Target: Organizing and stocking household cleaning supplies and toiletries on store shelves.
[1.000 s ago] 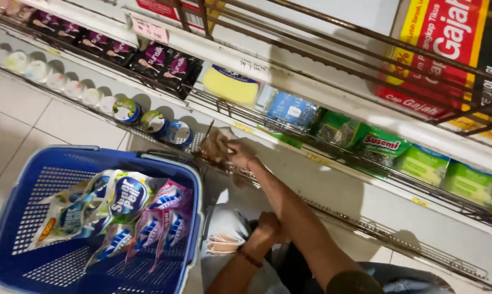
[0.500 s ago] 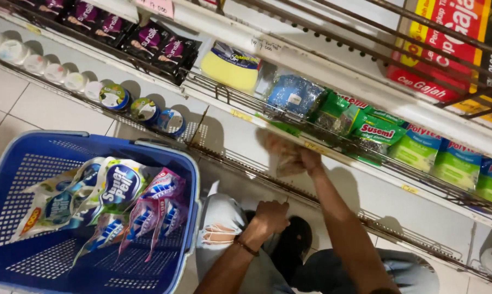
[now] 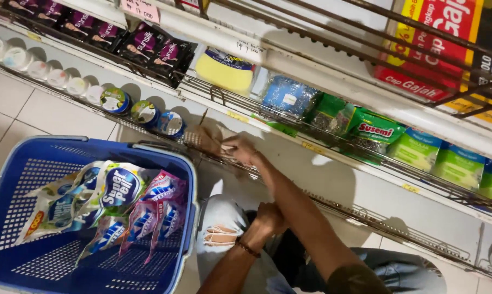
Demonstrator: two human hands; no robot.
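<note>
One small brownish packet is sitting in the right hand. The fingers are curling closed around its near end, and blur is hiding what kind of packet it is. The packet is lying against the front rail of the lower wire shelf, just beside the nearest round tin.

Change noted: half a second ago this hand was reaching further right, under the blue and green packs. It is now sitting back beside the tins with the packet still in its grip. Judgement: the packet is being placed or straightened at this spot, not carried off.

The left hand is resting as a closed fist on the knee, with nothing visible in it.

Counts:
- Three coloured round tins are standing in a row.
- Six white round lids are running on to their left.
- Roughly six pouches are overlapping in the blue basket, some blue-white and some pink, so the exact count is uncertain.
- One yellow sponge pack is lying on the shelf above.
</note>
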